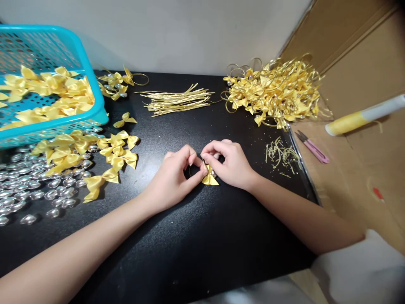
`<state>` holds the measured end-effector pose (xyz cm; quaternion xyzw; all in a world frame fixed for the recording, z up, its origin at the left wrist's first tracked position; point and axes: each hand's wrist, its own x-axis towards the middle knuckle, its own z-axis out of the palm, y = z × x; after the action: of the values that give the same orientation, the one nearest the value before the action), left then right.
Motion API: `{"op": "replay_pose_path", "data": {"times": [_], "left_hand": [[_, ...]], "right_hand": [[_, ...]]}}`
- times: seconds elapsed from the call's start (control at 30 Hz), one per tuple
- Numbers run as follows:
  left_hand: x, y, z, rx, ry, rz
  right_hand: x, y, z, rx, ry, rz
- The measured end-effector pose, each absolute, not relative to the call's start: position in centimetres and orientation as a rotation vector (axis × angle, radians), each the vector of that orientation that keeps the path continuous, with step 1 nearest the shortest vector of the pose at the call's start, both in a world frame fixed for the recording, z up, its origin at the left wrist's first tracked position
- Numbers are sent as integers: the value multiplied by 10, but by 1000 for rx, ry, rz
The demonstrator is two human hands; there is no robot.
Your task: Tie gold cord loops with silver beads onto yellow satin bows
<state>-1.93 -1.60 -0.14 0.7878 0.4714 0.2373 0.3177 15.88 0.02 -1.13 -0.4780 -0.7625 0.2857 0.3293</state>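
Near the middle of the black table, my left hand (181,171) pinches a small yellow ribbon bow (210,177) between thumb and fingers. From the other side my right hand (228,162) closes its thumb and index finger on a thin gold wire tie at the bow. Part of that wire curves in a loop by the left fingers. A silvery bit, perhaps a bell or bead, shows beside the bow under the right hand. The fingers hide most of the wire where it meets the bow.
Left stands a turquoise basket (100,99) of yellow bows; silver beads (34,183) and loose bows (118,152) lie before it. Gold wires (179,100) lie at the back. Bows with wire loops (275,90) heap back right, near wire clippings (281,156) and pink snips (312,147).
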Motion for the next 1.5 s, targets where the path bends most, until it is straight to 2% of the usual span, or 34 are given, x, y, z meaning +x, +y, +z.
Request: {"op": "replay_pose_path", "data": {"times": [0.63,1.5], "left_hand": [[-25,-16,-8,1917,1141,733],[-16,-19,-5,2205,1229,794]], "right_hand": [[163,1,-12,-1085,-1979,804],[161,0,-11,-1061,-1870,917]]}}
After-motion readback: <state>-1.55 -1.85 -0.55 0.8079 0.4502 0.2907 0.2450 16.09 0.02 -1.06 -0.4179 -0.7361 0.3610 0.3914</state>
